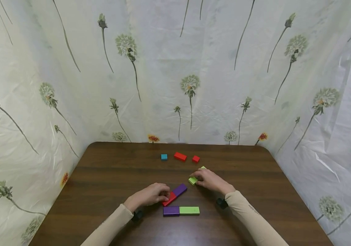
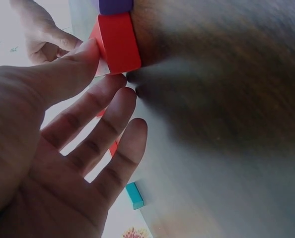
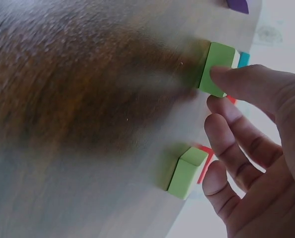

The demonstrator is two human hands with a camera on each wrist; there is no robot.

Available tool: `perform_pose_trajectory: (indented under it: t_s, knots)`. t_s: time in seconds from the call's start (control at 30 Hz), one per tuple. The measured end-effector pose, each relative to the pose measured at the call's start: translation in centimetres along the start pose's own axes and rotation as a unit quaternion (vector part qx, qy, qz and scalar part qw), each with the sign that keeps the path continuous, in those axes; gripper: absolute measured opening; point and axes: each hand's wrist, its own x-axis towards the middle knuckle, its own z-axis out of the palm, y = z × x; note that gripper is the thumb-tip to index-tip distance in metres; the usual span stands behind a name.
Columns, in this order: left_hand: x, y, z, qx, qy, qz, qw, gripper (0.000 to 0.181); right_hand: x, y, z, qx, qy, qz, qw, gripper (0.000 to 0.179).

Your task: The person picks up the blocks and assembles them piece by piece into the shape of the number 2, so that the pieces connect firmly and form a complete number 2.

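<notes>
Two small blocks are at your fingertips. Your left hand (image 1: pixel 150 194) seems to pinch the red block (image 1: pixel 170 199), thumb against its side, the opposing fingertip hidden; the other fingers are slightly spread. A purple block (image 1: pixel 180 189) meets the red block's far end. Beyond and to the right of the red block, your right hand (image 1: pixel 210 180) has its thumb on a green block (image 1: pixel 192 180) in what looks like a similar pinch, remaining fingers bent and apart. Both blocks look light, stiff and hard to break; their smooth faces may slip slightly. Hold each by opposite long sides, with light pressure.
</notes>
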Motion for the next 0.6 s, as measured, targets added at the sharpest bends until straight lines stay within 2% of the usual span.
perform_pose_trajectory:
  t_s: [0.4, 0.6]
  knots:
    - [-0.05, 0.02, -0.01, 0.003, 0.002, 0.001, 1.0000, 0.011, -0.08, -0.47, -0.16, 0.004, -0.009, 0.009, 0.9999, 0.031]
    - [-0.03, 0.02, 0.05, 0.002, 0.002, 0.000, 1.0000, 0.011, -0.07, -0.62, -0.03, 0.006, -0.001, -0.005, 1.0000, 0.031]
